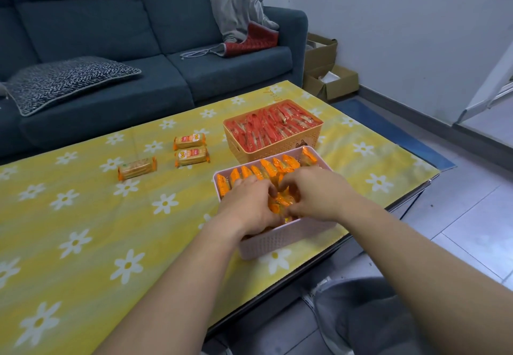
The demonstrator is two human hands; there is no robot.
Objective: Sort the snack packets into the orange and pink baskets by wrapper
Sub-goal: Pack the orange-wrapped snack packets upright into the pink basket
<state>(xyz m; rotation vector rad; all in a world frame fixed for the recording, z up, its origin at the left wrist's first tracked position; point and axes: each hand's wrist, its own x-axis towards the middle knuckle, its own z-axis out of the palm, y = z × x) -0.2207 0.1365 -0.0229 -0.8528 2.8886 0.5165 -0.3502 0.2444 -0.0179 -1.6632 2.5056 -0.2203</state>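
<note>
home living rm, blue sofa w/ cushions, coffee table w/ daisy cloth, tiled floor

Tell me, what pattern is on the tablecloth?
The tablecloth is yellow with white daisies; the head view shows it best.

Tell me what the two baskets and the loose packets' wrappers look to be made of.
Pink perforated basket: moulded plastic, matte, judging by its regular grid of holes. Orange perforated basket: likely the same plastic; similar latticed wall. Orange-ended snack packets: thin glossy film, probably plastic, with crimped ends and a light sheen.
</note>
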